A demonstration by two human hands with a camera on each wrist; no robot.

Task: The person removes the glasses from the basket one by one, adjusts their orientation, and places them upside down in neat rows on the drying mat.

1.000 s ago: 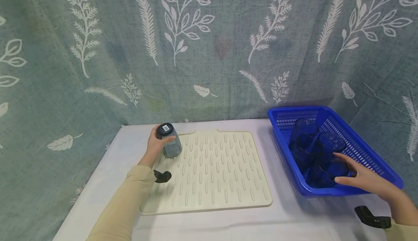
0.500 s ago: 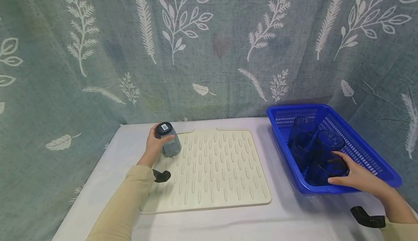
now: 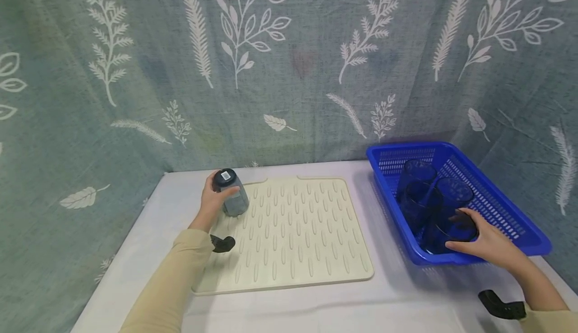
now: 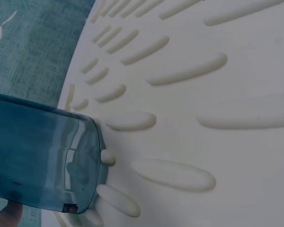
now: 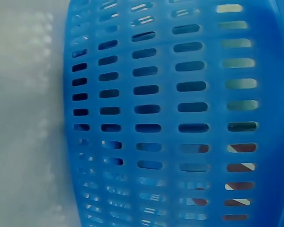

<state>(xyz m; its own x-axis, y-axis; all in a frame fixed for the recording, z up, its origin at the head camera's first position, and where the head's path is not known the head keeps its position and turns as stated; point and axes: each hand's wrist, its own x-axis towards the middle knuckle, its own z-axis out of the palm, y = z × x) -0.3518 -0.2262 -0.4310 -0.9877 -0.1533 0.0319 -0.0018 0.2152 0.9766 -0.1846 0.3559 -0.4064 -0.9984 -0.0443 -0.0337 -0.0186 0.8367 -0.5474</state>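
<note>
At the far left corner of the cream ribbed drying mat (image 3: 289,237), my left hand (image 3: 212,197) holds a grey-blue drinking glass (image 3: 236,201) upside down. Its dark base, with a white label, faces up. The left wrist view shows the mouth of this glass (image 4: 85,161) close against the raised ribs. On the right, my right hand (image 3: 489,237) reaches into a blue plastic basket (image 3: 390,207) and grips the nearest drinking glass (image 3: 447,232), thumb at the front and fingers at the far side of its rim. In the right wrist view, the slotted basket wall (image 5: 146,109) hides this grip.
Several more dark glasses (image 3: 415,175) stand in the basket behind the gripped one. A white cloth (image 3: 329,310) covers the table. Patterned green fabric (image 3: 307,72) hangs along the back and sides.
My right hand has shifted left over the nearest glass, its thumb moving in along the front. My left hand stays on its glass at the mat's corner. The head view has drifted slightly.
</note>
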